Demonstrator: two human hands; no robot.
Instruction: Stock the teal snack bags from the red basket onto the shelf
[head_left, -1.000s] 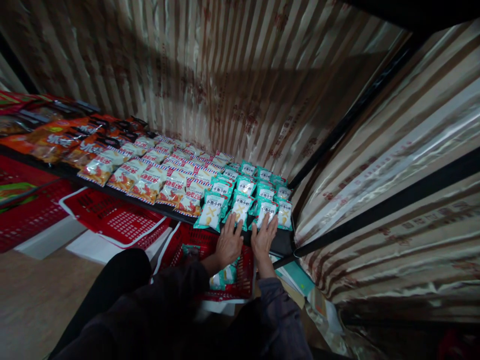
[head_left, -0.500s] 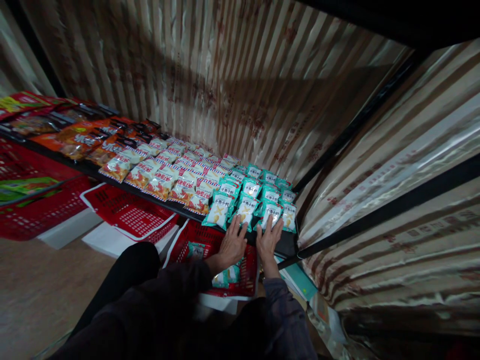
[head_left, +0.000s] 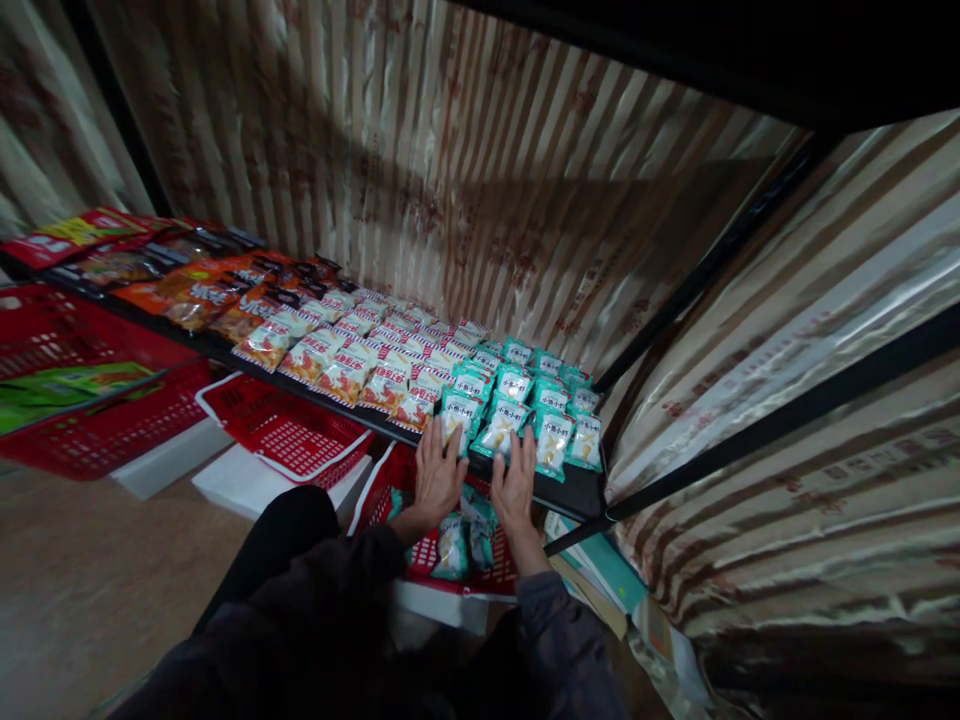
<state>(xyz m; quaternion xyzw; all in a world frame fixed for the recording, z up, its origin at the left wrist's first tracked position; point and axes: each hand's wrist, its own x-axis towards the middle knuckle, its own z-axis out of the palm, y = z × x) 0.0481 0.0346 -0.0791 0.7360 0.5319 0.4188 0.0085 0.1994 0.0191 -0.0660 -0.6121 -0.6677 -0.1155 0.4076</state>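
Rows of small teal-and-white snack packets (head_left: 553,440) lie at the right end of a black shelf (head_left: 577,492). My left hand (head_left: 436,478) is open, its fingertips at the lower edge of the front-left teal packet (head_left: 459,412). Beside it, my right hand (head_left: 514,492) is open too, fingers spread against the bottom of the second front packet (head_left: 504,424). Neither hand is wrapped round a packet. Below my hands a red basket (head_left: 375,492) holds several more teal packets (head_left: 451,548), partly hidden by my left forearm.
Left along the shelf lie white-and-red snack bags (head_left: 349,368), then orange bags (head_left: 199,300). More red baskets (head_left: 285,430) stand below, with white boxes (head_left: 232,485) under them. A black post (head_left: 705,260) and a striped curtain (head_left: 750,480) border the right side.
Both hands have shifted left along the front row, my right hand from the third packet to the second, my left to the first. The camera view has also turned slightly.
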